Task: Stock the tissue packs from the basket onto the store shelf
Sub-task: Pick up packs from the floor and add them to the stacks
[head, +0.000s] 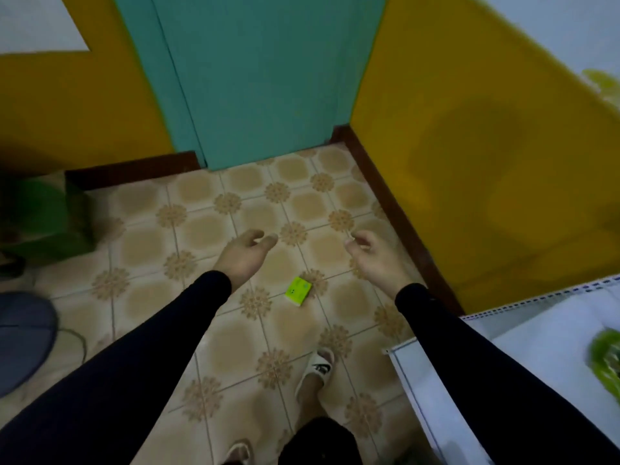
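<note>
Left hand (243, 255) and right hand (372, 255) outstretched, loosely curled, empty, above tissue pack (298, 291)

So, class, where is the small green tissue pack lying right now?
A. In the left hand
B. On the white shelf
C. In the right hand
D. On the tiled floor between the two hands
D: the green tissue pack lies on the tiled floor, with the left hand and right hand both above it, holding nothing.

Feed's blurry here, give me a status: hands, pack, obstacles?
Left hand and right hand both empty, loosely curled. Green tissue pack lying on floor tiles between them. Nothing blocking it.
</note>
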